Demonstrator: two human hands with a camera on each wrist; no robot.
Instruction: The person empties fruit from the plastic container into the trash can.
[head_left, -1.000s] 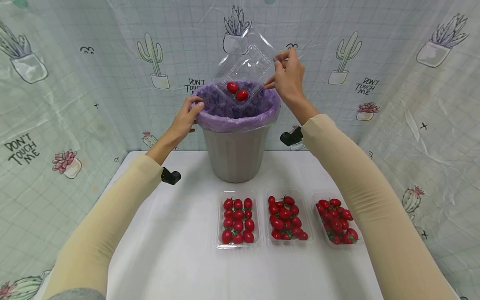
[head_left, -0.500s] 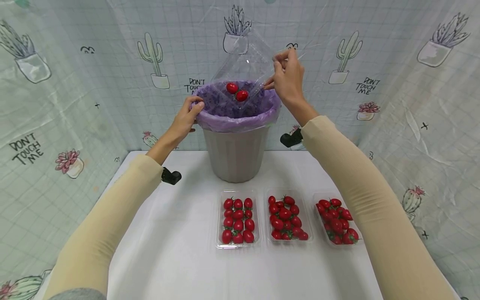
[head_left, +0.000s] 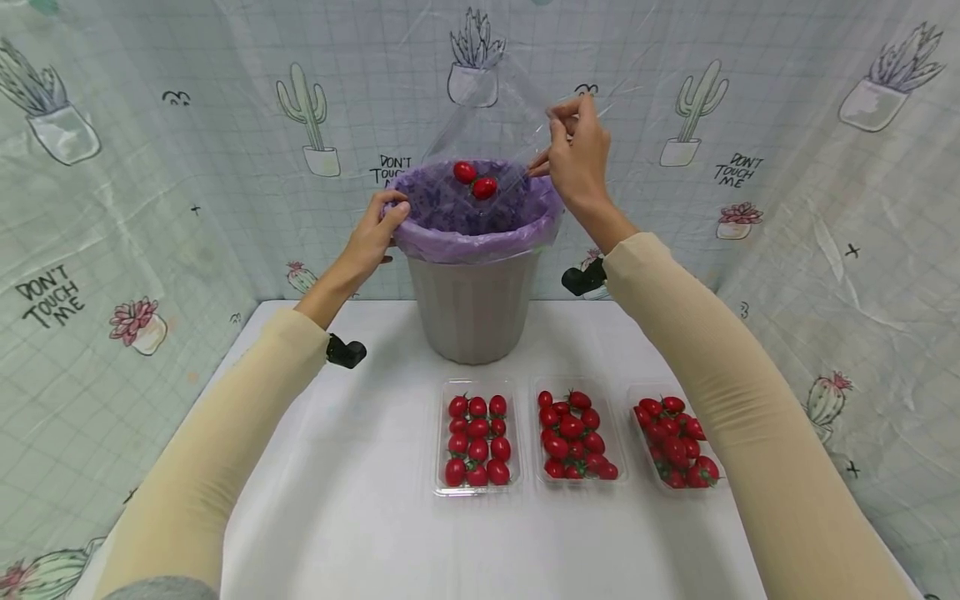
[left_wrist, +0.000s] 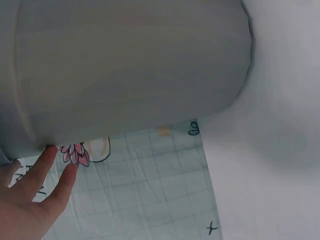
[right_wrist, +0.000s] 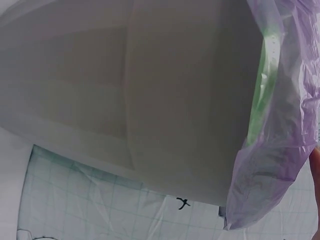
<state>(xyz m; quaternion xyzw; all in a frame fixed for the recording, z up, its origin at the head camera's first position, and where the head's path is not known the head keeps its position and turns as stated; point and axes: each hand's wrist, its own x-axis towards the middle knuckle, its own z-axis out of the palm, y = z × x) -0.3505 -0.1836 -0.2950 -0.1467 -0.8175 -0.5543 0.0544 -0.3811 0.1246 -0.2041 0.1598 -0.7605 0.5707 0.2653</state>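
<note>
In the head view my right hand [head_left: 581, 158] pinches the edge of a clear plastic box [head_left: 498, 137]. The box is tilted over the mouth of a grey trash can [head_left: 476, 308] lined with a purple bag [head_left: 476, 247]. Two red cherry tomatoes [head_left: 484, 188] lie side by side at the box's low end. My left hand [head_left: 369, 237] grips the can's left rim, thumb on top over the bag. Its other fingers [left_wrist: 60, 190] reach along the outside of the can in the left wrist view. A sliver of my right hand [right_wrist: 316, 172] shows at the right wrist view's edge.
Three clear boxes of cherry tomatoes stand in a row on the white table [head_left: 360, 500]: a left box [head_left: 474, 490], a middle box [head_left: 615, 446] and a right box [head_left: 636, 390], partly behind my right sleeve [head_left: 705, 367]. A cactus-print sheet [head_left: 225, 142] hangs behind and around.
Glints on the tilted clear box have faded and shifted slightly. Both hands, the two tomatoes and the can keep nearly the same places.
</note>
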